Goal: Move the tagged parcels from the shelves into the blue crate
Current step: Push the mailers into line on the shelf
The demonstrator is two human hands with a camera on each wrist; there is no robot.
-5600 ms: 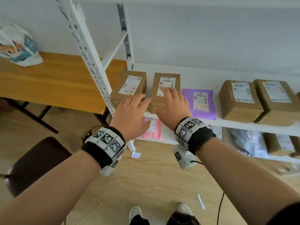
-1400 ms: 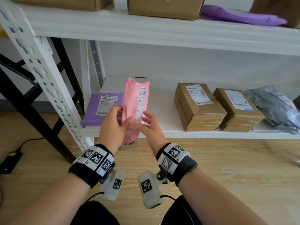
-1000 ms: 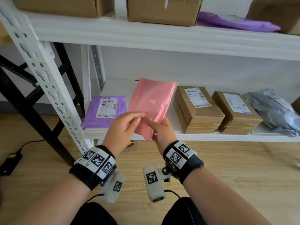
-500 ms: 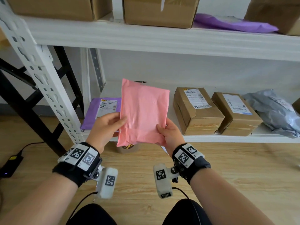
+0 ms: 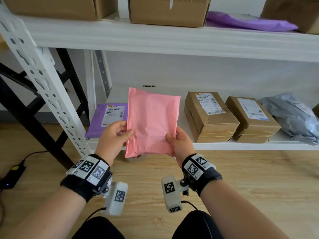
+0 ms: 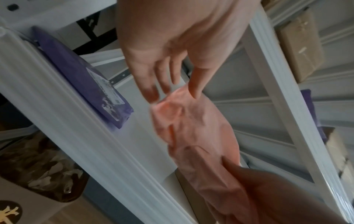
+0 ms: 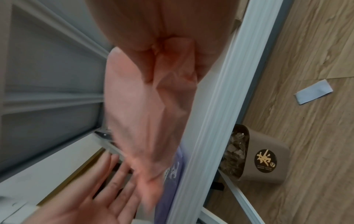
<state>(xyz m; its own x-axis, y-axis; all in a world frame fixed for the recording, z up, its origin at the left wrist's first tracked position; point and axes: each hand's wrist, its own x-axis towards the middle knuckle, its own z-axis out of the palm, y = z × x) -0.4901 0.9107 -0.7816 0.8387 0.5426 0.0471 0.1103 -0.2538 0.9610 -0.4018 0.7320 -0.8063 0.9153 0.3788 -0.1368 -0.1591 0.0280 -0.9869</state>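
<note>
Pink plastic, crinkled and soft: the mailer (image 5: 151, 122) was held upright in front of the lower shelf (image 5: 241, 146), clear of it, its long axis near vertical and tilted slightly away at the top. Its blank side faced the head camera, so the label, if any, pointed at the shelf. The left hand (image 5: 114, 135) pinched the mailer's left edge, thumb on the near face; the right hand (image 5: 179, 140) gripped the lower right edge in the same way. Holding both side edges probably kept the limp bag flat enough to check for a tag. In the left wrist view the left fingers (image 6: 153, 84) lay fairly straight behind the bag. A purple mailer (image 5: 105, 119) lay flat at the shelf's left end, label up, with two boxes (image 5: 210, 116) and a grey bag (image 5: 291, 116) toward the right end. No blue crate showed in any view.
</note>
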